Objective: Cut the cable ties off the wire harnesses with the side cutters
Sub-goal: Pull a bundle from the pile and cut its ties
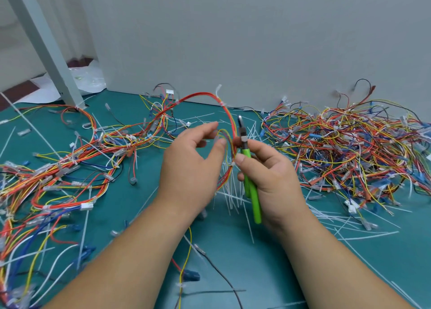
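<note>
1. Head view: a green mat covers the work surface and runs back to a grey wall.
2. A dense pile of wire harnesses, red, yellow, orange and blue, lies on the right of the mat against the wall.
3. More harnesses sprawl across the left side, near the foot of a slanted white post.
4. The left hand is raised over the middle of the mat, fingers loose and apart. Thumb and forefinger stand open around a small loop of yellow wire; I cannot tell whether they touch it.
5. The right hand, just beside the left, is wrapped round the green handles of the side cutters, with its thumb against the wires.
6. The held harness rises between the two hands as a red arc and curves left towards the wall.
7. The cutters' tip points up, close beside that arc; it is blurred, so I cannot tell how the blades stand.
8. Cut ties, thin white strips, lie heaped on the mat below the hands.
9. One white cable tie is wrapped round the arc near its top.
</note>
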The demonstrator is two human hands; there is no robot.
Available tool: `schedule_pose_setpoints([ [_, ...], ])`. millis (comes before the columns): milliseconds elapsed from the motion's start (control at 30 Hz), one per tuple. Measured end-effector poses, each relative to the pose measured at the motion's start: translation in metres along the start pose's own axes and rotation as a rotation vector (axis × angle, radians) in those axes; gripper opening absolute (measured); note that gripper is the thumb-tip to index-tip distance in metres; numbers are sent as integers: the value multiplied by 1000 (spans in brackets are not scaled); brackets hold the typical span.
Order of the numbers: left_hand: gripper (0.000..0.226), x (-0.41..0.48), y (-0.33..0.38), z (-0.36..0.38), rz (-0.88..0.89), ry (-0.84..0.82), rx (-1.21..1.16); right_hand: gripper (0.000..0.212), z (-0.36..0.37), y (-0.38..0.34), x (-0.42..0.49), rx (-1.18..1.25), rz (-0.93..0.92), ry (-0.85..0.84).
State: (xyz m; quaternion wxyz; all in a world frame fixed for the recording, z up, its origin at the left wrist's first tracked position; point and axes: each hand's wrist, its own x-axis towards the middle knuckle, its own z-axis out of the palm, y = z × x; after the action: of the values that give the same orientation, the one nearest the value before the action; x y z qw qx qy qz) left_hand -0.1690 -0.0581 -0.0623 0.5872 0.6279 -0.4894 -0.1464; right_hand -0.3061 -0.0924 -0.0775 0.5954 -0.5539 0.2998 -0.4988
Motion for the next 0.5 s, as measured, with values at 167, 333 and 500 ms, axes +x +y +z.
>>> schedule_pose_setpoints([
  [167,35,-6,16,-16,342,80,314,27,-4,-4,3,115,63,49],
  [333,53,-6,19,-20,174,-54,260,36,-9,-4,7,216,62,57],
  [500,32,-7,6,-7,-82,-296,111,39,-8,-2,10,301,72,21],
])
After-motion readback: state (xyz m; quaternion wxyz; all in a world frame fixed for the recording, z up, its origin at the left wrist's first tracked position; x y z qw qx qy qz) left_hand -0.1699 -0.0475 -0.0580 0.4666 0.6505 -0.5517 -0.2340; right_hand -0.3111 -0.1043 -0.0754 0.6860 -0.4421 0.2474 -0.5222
